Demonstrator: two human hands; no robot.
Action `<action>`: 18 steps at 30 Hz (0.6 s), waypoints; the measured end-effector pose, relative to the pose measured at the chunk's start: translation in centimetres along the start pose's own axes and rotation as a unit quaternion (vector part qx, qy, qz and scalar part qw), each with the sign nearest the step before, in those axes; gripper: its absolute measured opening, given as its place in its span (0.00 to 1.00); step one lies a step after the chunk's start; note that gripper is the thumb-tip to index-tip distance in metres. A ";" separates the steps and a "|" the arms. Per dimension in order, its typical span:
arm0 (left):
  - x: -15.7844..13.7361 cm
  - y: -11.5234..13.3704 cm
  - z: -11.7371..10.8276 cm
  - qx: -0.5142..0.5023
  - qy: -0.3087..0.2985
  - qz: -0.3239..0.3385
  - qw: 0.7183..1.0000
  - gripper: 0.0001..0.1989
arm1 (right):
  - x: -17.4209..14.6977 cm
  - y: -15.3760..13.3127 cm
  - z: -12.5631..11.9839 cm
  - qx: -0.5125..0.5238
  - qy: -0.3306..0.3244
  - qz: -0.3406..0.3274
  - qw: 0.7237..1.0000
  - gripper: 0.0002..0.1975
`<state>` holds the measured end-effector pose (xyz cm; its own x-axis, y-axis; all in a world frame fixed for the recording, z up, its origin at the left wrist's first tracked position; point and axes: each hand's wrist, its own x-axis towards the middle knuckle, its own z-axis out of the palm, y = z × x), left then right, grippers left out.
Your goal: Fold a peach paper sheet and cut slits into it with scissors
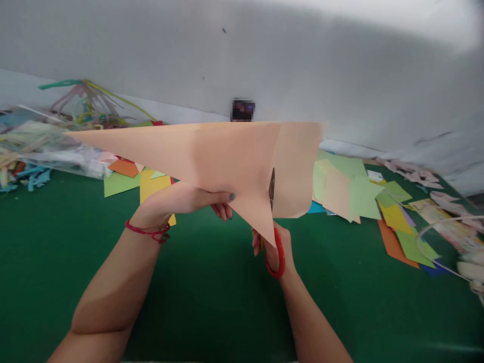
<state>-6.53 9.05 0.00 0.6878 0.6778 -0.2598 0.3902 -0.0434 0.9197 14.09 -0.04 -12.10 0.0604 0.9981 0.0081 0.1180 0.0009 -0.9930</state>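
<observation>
A large sheet of peach paper [227, 156] is held up above the table, tapering to a point at the left. My left hand [200, 197] pinches its lower edge, thumb on the near face and fingers behind. Red-handled scissors [280, 254] are in my right hand [284, 242], below the paper. Their dark blade shows against the sheet in a slit that runs up from the lower edge. To the right of the blade a wide flap of the paper hangs. The paper's pointed lower corner hides part of my right hand and the scissors.
Green table [212, 302] beneath. Colored paper sheets [355, 176] lie at the right, with a white cable [419, 237] beyond them. Clear plastic bags [75, 156] and paper scraps [36, 176] are heaped at the left. A pale wall [151, 50] stands behind.
</observation>
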 end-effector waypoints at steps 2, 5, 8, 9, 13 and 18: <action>0.0 -0.1 0.0 0.001 -0.002 0.001 1.000 0.15 | 0.0 0.0 0.1 0.002 0.002 0.000 1.000 0.11; 0.1 -0.2 0.1 -0.006 -0.003 0.011 1.000 0.15 | -0.1 -0.1 0.1 -0.008 0.008 -0.005 1.000 0.10; 0.1 -0.2 0.1 -0.011 -0.005 0.010 1.000 0.15 | -0.2 -0.2 0.1 -0.019 0.009 -0.003 1.000 0.09; 0.1 -0.2 0.1 -0.012 -0.004 0.008 1.000 0.15 | -0.2 -0.3 0.1 -0.021 0.010 -0.002 1.000 0.09; 0.2 -0.1 0.0 -0.011 -0.004 0.004 1.000 0.14 | -0.2 -0.4 0.2 -0.031 0.018 -0.004 0.999 0.07; 0.2 -0.2 -0.1 -0.004 0.002 0.004 1.000 0.14 | -0.2 -0.4 0.2 -0.039 0.025 0.007 0.999 0.05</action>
<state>-6.53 9.22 -0.21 0.6877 0.6810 -0.2517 0.3797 -0.0418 0.9242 13.79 -0.21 -11.70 0.1112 0.9938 0.0021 0.1940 -0.0196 -0.9808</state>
